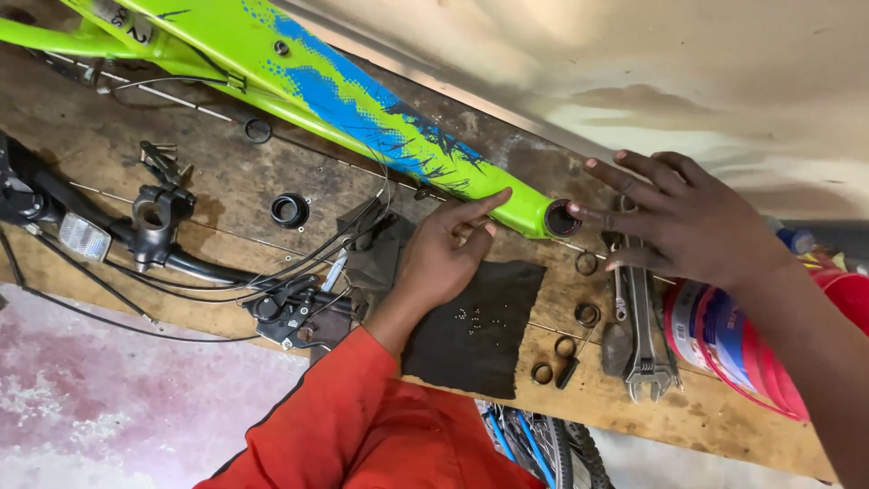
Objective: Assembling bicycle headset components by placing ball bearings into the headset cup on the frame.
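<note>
Handlebars (109,237) with a reflector, stem clamp and trailing cables lie detached at the left of the wooden workbench (688,412), and a black bearing cup (290,210) sits loose just beyond them, so the front end looks already stripped down. The green and blue bicycle frame (344,104) runs diagonally across the bench, its head tube opening (562,218) facing right. The left hand (444,258), in an orange sleeve, rests flat with fingers together against the underside of the tube, its forefinger stretched along the green metal, steadying rather than gripping. Below it a dark cloth (475,326) holds a scatter of small steel ball bearings (478,319), out of their race. The right hand (683,222) is spread open, its fingertip touching the rim of the tube opening and closed on nothing. Loose rings (587,314) and an adjustable wrench (644,335) lie nearby, beside a red bucket (751,349); by my reading the headset is apart and reassembly is not yet begun.
</note>
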